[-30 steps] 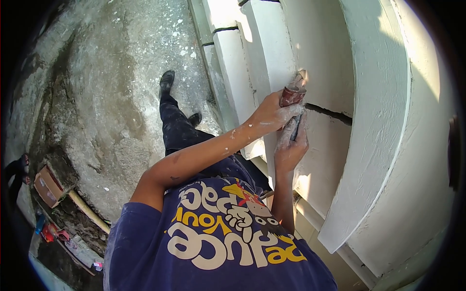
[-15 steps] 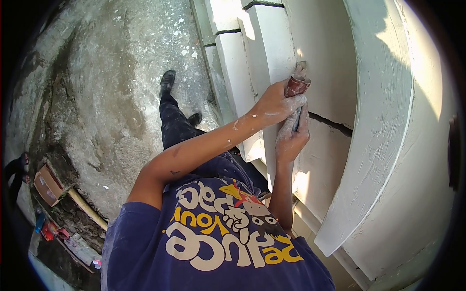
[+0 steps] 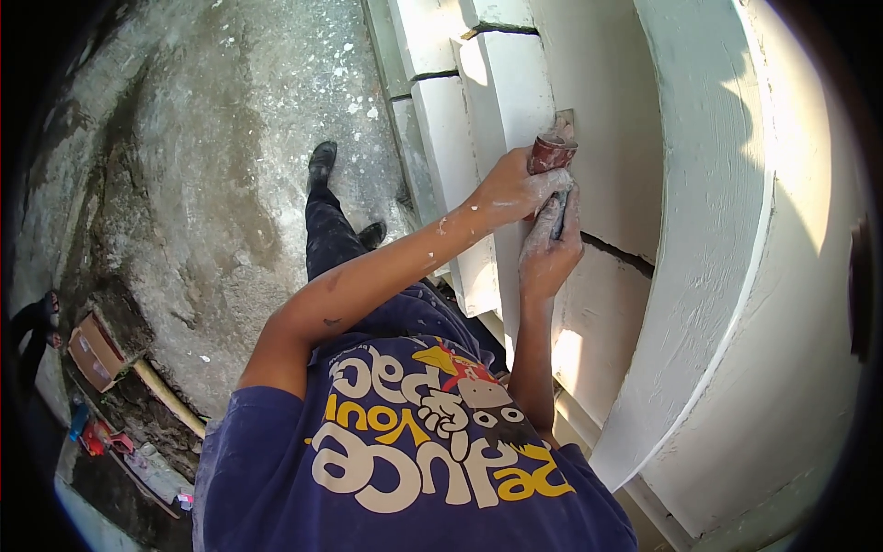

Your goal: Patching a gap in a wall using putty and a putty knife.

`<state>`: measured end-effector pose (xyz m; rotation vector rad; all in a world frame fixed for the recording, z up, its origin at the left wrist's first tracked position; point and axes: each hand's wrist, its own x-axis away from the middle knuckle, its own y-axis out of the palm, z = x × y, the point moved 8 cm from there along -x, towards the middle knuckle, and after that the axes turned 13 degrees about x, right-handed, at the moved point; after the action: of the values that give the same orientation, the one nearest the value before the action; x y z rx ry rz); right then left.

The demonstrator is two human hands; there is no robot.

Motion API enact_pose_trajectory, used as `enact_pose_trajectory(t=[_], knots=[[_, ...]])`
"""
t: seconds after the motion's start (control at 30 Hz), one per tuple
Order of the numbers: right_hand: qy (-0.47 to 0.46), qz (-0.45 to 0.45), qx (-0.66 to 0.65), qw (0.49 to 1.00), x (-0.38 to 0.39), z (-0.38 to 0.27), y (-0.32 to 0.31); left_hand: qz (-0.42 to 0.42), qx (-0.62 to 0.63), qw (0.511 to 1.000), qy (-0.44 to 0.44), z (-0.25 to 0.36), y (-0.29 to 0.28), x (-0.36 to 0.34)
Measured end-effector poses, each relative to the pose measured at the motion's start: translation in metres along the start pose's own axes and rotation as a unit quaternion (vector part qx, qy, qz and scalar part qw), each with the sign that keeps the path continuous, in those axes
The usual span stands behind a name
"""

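While a box (image 3: pixel 92 354) lies far left, its contents not discernible, a brown tube (image 3: pixel 550 156) is held at right.

The left hand (image 3: pixel 515 191), nearer of the two, is closed around the tube, whose long axis tilts its open end toward the camera; nothing can be made out inside. Close below the tube, the right hand (image 3: pixel 550 262) is curled; whether it grips anything cannot be told. Just beyond, a flat piece (image 3: pixel 565 120) shows by the pale wall (image 3: pixel 602 101).
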<state>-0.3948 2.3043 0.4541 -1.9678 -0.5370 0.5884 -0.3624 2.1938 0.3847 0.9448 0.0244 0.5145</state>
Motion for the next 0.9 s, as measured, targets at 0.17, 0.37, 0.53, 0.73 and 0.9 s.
enact_pose_trajectory(t=[0.17,0.37,0.53,0.73,0.9], knots=[[-0.048,0.029,0.021,0.998,0.002,-0.014,-0.004,0.01,0.028,0.998,0.057,-0.001,0.0,0.009],[-0.033,0.024,0.008,0.999,0.002,-0.011,0.006,0.021,0.026,0.999,0.025,0.011,-0.003,0.004],[-0.039,0.017,0.027,0.999,-0.025,-0.03,0.012,0.021,0.033,0.999,-0.034,0.03,-0.017,-0.019],[-0.038,0.004,0.015,0.999,-0.037,-0.041,0.012,0.011,0.058,0.998,0.02,0.037,-0.013,-0.019],[-0.068,0.025,-0.003,0.997,-0.042,-0.045,0.023,0.014,0.07,0.997,0.036,0.041,-0.021,-0.03]])
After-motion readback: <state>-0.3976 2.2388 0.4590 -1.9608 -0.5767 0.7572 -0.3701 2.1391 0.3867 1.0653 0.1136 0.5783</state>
